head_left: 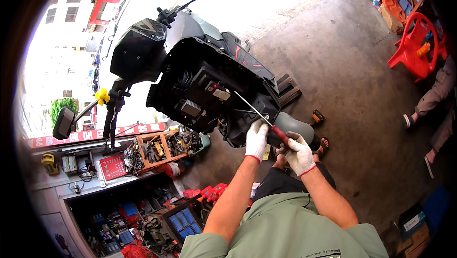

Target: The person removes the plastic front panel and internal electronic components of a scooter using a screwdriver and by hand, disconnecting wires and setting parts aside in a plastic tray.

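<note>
My right hand [300, 154], in a white work glove with a red cuff, is wrapped round the red handle of a long screwdriver [280, 134]. Its shaft slants up and left across the open front of a dark scooter [216, 74]. Just left of the handle, my gloved left hand [257, 139] is closed, its fingertips close to the shaft and a small shiny part; what they pinch is too small to tell. Above my hands, the exposed black body holds a grey finned box [191, 108], wiring and small lit modules. A rounded grey fender [293, 127] lies beside the handle.
On the left, a workbench carries a wooden tray [164, 146] of tools and a yellow tape measure [49, 163]. An orange-black tool [318, 116] lies on the floor near my foot. A red plastic chair [413, 50] and another person's legs [435, 96] are at right.
</note>
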The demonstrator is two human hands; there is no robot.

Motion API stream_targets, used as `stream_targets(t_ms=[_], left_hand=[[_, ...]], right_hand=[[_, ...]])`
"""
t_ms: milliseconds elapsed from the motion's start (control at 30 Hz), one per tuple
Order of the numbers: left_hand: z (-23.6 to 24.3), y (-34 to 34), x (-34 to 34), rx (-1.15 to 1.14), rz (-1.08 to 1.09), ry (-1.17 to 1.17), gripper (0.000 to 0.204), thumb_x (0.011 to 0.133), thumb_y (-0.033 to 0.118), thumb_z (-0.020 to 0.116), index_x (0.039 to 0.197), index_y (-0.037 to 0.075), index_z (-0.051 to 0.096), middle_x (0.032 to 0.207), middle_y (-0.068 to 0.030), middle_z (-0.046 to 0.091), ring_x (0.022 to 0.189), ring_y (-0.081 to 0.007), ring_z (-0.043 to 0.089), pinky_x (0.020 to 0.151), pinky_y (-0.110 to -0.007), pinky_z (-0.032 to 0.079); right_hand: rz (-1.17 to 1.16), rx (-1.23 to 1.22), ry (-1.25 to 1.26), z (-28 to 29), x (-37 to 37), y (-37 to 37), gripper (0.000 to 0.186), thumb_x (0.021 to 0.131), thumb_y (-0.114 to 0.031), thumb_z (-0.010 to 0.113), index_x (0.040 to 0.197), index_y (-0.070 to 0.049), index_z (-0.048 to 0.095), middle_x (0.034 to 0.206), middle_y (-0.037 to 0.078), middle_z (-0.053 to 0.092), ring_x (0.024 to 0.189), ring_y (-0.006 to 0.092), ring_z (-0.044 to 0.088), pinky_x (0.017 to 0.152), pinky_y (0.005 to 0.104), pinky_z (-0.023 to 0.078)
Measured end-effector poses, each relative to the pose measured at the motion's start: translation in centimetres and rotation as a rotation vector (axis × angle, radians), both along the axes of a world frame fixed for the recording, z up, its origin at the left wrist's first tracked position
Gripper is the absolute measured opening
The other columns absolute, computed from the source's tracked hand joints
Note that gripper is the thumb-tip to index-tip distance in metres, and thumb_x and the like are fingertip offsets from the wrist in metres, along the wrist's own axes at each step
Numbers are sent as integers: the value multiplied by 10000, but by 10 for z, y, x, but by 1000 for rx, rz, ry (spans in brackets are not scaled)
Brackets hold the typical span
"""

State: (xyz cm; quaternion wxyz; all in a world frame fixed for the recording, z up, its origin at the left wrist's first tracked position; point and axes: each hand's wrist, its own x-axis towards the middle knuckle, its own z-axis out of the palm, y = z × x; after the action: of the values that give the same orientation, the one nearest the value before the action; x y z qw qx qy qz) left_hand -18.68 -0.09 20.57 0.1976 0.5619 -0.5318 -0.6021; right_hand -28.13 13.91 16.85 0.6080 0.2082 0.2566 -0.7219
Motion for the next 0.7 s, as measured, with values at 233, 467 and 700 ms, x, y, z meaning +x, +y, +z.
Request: stream_targets(t_ms=[233,467,700], left_hand=[[48,-54,-24,-572,-151,-643,449,974,239,490,1359,10,516,1217,-277,632,1117,-381,629,974,-424,473],[43,-93,-22,-623,-424,-1047,594,975,310,429,1501,53,329,827,-255,691,776,-428,679,741,-527,525],[41,-112,-29,-557,-522,-1168,638,966,299,441,1498,-25,305,833,-237,700,786,-394,689,747,-492,534]], right_hand=[[41,47,-93,-5,-9,-2,298,1026,-233,489,1185,7,567,1075,161,619,855,281,628,741,423,549],[85,92,-332,0,-16,-6,280,1022,-256,505,1162,-26,585,983,173,644,802,295,636,725,426,550],[0,95,-282,10,-21,-11,234,1009,-230,513,1144,-54,585,1071,148,617,807,295,634,692,427,537]])
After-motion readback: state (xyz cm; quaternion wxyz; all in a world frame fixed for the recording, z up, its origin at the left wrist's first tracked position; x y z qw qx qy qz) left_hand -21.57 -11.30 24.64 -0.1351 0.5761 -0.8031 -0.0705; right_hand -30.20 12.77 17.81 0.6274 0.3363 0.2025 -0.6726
